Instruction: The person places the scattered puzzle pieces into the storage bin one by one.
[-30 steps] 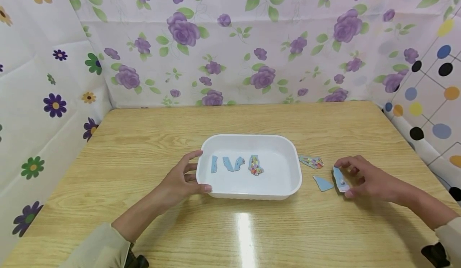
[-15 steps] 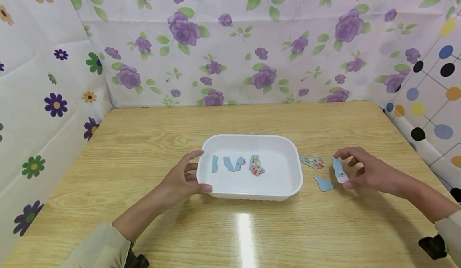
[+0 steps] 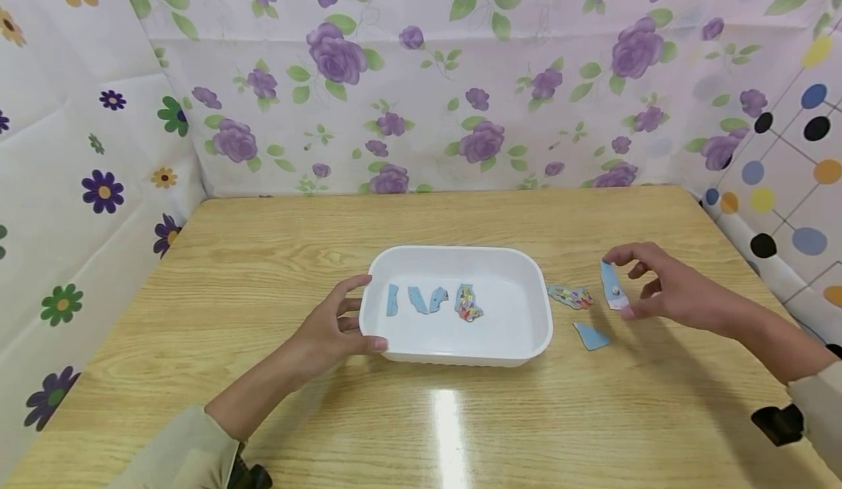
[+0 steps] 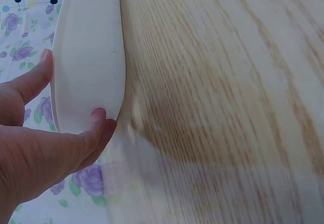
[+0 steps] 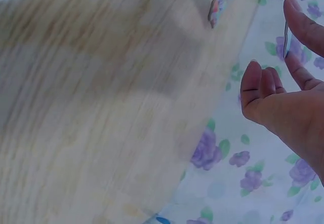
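My left hand (image 3: 327,326) holds the left end of a white plastic tray (image 3: 513,321), its thumb at the front corner and its fingers at the far side of that end. In the left wrist view the thumb and fingertips touch the tray's wall (image 4: 88,57). Raised off the table at the right, a thin blue puzzle piece (image 3: 611,283) with a pale pink end is pinched between the thumb and index finger of my right hand (image 3: 684,295). The right wrist view shows that piece edge-on. Inside the tray lie several pieces, including a multicoloured one (image 3: 466,303).
Beside the tray's right end, a multicoloured puzzle piece (image 3: 571,297) and a plain blue triangular piece (image 3: 591,336) lie on the wooden table (image 3: 283,255). Flowered sheets (image 3: 421,116) hang behind the table, with a dotted one (image 3: 789,175) at the right.
My right hand has lifted the blue puzzle piece from the table and carried it away from me, slightly leftward. The left hand and the tray have stayed put.
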A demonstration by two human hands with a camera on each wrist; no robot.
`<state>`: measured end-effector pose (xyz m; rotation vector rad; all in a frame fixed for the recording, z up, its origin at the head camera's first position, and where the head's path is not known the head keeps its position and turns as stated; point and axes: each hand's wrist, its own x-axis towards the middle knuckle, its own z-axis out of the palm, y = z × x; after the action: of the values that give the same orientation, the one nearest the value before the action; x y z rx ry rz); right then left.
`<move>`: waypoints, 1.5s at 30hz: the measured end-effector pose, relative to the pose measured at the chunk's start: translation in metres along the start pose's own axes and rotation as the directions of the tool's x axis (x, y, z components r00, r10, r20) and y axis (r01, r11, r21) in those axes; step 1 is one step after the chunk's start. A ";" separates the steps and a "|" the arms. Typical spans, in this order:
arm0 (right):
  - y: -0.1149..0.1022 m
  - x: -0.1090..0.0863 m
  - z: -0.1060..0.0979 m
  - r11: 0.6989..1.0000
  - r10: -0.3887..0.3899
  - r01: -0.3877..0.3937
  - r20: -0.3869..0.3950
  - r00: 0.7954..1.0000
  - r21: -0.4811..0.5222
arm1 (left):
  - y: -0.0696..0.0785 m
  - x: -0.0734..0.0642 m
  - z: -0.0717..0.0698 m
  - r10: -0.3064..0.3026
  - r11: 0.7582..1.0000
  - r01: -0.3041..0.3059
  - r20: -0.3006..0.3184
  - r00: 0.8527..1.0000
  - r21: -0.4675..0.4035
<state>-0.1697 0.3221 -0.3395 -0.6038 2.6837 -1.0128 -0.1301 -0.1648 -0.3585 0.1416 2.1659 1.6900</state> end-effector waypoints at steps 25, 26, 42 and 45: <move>-0.035 0.031 0.004 0.995 -0.020 0.015 0.049 0.999 0.096 | 0.000 -0.001 0.001 0.002 1.000 -0.001 -0.003 1.000 0.003; -0.037 0.031 0.003 0.995 -0.021 0.016 0.050 0.999 0.096 | 0.000 -0.001 0.001 0.000 1.000 0.000 -0.003 1.000 0.002; -0.070 0.053 0.007 0.983 -0.048 0.027 0.113 0.992 0.179 | 0.000 0.001 0.000 -0.001 1.000 0.001 -0.002 1.000 -0.019; -0.073 0.055 0.009 0.981 -0.050 0.028 0.115 0.992 0.190 | 0.001 0.001 0.000 0.000 1.000 0.000 -0.001 1.000 -0.023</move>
<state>-0.1937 0.2432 -0.2999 -0.6586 2.4470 -1.1840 -0.1314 -0.1645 -0.3582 0.1344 2.1462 1.7146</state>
